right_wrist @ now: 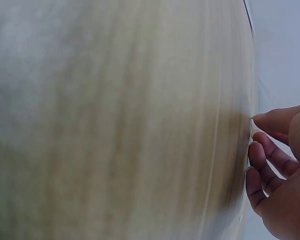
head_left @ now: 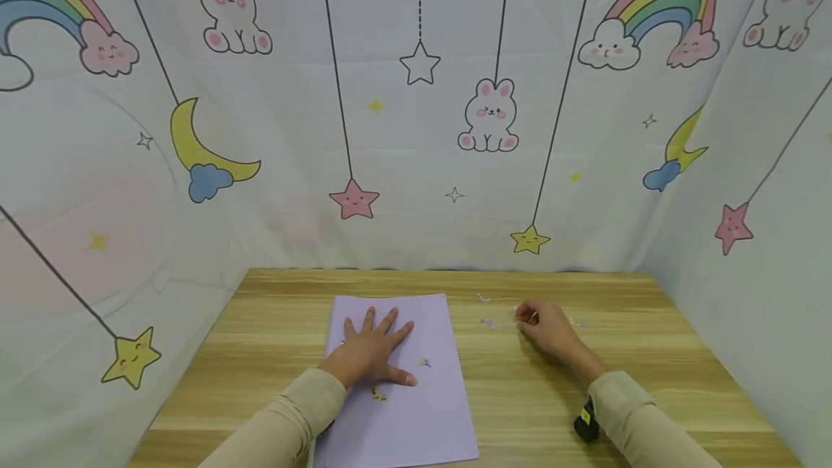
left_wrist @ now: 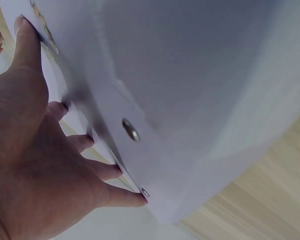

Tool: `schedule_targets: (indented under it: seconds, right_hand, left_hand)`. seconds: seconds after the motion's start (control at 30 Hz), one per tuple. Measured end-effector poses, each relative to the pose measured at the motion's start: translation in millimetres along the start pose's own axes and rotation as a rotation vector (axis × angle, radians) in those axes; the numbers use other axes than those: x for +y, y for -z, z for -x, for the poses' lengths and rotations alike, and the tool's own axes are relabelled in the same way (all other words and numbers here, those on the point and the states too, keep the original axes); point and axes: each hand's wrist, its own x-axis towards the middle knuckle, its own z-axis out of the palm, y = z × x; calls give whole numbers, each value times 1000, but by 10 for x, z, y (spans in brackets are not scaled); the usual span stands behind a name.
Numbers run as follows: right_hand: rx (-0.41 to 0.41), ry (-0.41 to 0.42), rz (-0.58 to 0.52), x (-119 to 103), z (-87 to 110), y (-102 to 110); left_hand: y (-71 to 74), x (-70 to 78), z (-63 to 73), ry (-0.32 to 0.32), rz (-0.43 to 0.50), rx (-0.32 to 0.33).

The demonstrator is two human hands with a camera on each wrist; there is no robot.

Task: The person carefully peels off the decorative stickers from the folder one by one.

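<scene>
My left hand (head_left: 370,352) lies with fingers spread on a flat lilac sheet (head_left: 429,425). Beside its thumb are a small gold curved piece (head_left: 380,394) and a small shiny piece (head_left: 424,362). In the left wrist view the same hand (left_wrist: 50,160) touches the lilac surface, near a silvery oval piece (left_wrist: 131,130). To the right of the sheet, my right hand (head_left: 549,327) reaches down with bent fingers among small glittery pieces (head_left: 489,323). Its fingertips (right_wrist: 257,117) are right at the tabletop in the right wrist view; I cannot tell whether they pinch a piece.
More tiny pieces lie on the wood-grain table (head_left: 552,417), including a pale curved one (head_left: 484,297) and shiny ones (head_left: 579,322) behind the right hand. A black device (head_left: 587,421) sits at the right cuff. A patterned cloth (head_left: 416,165) encloses the table's back and sides.
</scene>
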Motion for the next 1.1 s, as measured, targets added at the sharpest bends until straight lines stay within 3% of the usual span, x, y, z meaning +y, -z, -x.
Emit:
schedule_targets:
  seconds: [1.1]
  right_hand:
    - [0, 28, 45, 3, 42, 20]
  left_hand:
    - [-36, -17, -36, -3, -5, -4]
